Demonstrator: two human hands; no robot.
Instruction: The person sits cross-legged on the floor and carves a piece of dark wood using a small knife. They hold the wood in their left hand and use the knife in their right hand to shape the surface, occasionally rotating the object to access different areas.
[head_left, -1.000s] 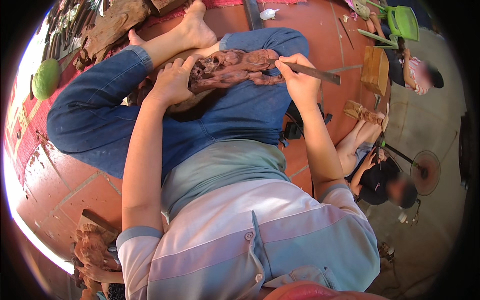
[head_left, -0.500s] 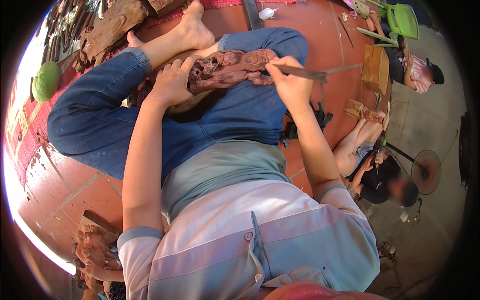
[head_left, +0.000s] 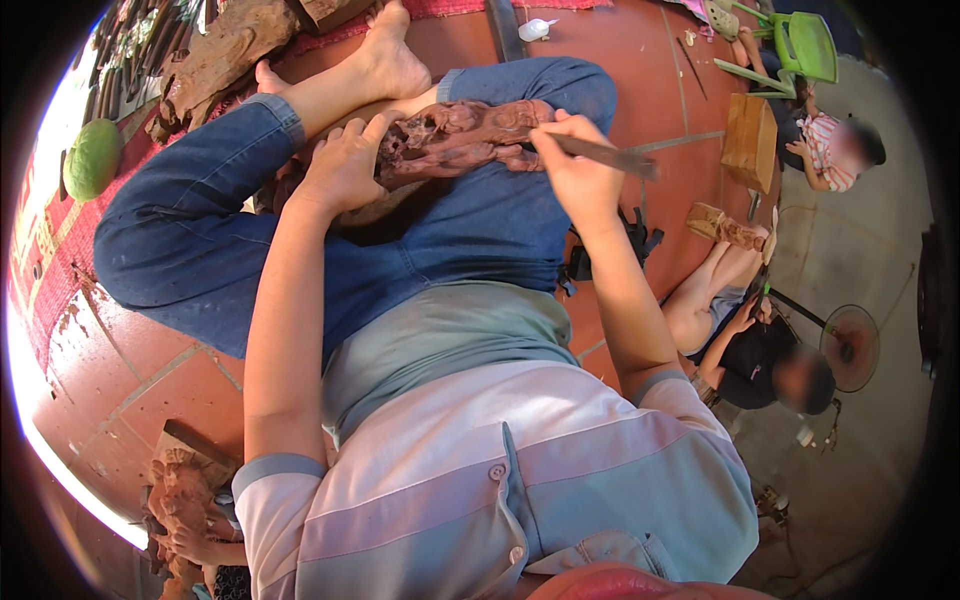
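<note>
A reddish-brown wood carving [head_left: 460, 135] with a knobbly, deeply cut surface lies across my lap, over my crossed legs. My left hand [head_left: 345, 165] grips its left end, thumb on the near side and fingers spread over the top. Near the carving's right end, my right hand [head_left: 580, 165] pinches a dark, slim, flat carving tool [head_left: 610, 157]. Its broad end points out to the right. The tool's working tip is hidden by my fingers, so I cannot tell whether it touches the wood.
A large rough wood piece [head_left: 225, 55] and a green melon-like fruit [head_left: 92, 160] lie at the far left. On the right are a wooden block [head_left: 750, 140], a green chair [head_left: 805, 45], a fan [head_left: 850, 345] and people seated nearby. A white bottle [head_left: 537, 29] stands beyond my knee.
The right hand and the tool have shifted very slightly, the tool's outer end dropping a little. My left hand and the carving stay put. The people on the right have moved their arms.
</note>
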